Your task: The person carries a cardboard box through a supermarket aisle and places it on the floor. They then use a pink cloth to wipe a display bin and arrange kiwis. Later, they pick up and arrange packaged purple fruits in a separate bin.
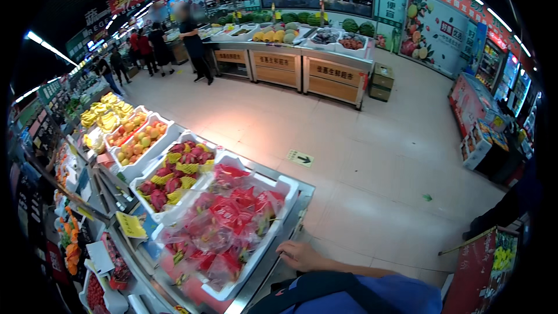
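One hand shows at the lower middle, taken as my right hand [298,255] from the arm reaching in from the right. Its fingers are curled beside the metal edge of a fruit stand, and whether they grip anything cannot be made out. My left hand is out of view. Just left of the visible hand, a white foam crate [285,187] holds dragon fruit in clear and red plastic bags [231,209]. Behind it, another foam crate holds dragon fruit [174,174] in yellow foam nets. Apples [141,144] and bananas [107,113] lie farther along the stand.
Across the tiled floor [357,139] stands a long fruit counter [279,63] with cardboard boxes [382,80] at its end. A person in dark clothes [192,43] stands there, several others beyond. A chest freezer [475,100] is at right; a red sign board [475,261] stands lower right.
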`<state>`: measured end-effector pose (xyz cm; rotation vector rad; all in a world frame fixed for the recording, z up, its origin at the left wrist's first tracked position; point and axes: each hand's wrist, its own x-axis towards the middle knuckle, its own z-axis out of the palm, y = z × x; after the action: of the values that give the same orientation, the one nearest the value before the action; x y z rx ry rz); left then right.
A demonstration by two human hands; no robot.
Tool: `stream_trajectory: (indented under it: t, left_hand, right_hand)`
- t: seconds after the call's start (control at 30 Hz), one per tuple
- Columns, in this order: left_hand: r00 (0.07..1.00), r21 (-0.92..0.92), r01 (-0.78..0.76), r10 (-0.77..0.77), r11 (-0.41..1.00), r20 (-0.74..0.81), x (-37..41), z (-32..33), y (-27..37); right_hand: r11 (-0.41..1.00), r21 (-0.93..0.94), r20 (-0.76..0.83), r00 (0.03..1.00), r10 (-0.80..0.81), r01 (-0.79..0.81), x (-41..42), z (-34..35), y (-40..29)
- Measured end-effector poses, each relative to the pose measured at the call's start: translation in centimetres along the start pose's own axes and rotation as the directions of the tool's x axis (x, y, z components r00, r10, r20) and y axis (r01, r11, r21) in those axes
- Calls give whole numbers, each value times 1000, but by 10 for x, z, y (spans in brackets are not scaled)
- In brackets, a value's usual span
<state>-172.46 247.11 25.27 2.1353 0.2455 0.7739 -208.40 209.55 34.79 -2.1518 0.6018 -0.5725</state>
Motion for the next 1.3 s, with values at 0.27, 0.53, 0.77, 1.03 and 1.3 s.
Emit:
stream_trajectory:
  t: [0.27,0.53,0.77,1.03,1.3]
  left_hand:
    - [920,-395,-373,389,840,-42,-95,129,264]
    - [502,-559,812,284,171,817,-393,190,482]
    - [187,-258,908,232,329,954,-573,236,571]
    - [220,-269,883,167,384,961,-655,363,687]
    - [55,-191,903,338,385,939,-771,495,882]
  right_hand:
    - [977,-115,-296,945,138,-179,-44,-108,54]
    - [944,-166,-534,831,157,-285,-66,-260,174]
    - [822,140,-691,540,480,-552,-76,-421,270]
    - [773,292,-626,499,599,-563,40,-523,357]
    - [813,229,-718,471,513,-535,190,-677,453]
